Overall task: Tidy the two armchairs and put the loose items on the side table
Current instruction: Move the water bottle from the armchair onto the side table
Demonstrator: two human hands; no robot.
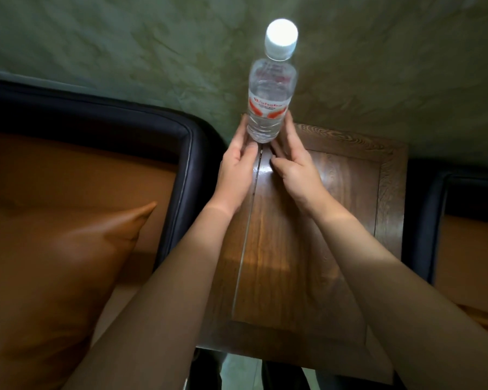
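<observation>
A clear plastic water bottle [271,91] with a white cap and a red-and-white label stands upright at the far left corner of the dark wooden side table [347,192]. My left hand [237,167] cups the bottle's base from the left. My right hand [296,164] cups it from the right, fingers curled against the lower part. The left armchair [186,153] has a black frame and an orange seat, with an orange cushion [68,249] lying on it. Only the black arm and an orange strip of the right armchair [434,209] show.
A green textured wall [124,46] rises directly behind the table and chairs. The table sits tightly between the two armchair arms. Pale floor [240,372] shows below the table's near edge.
</observation>
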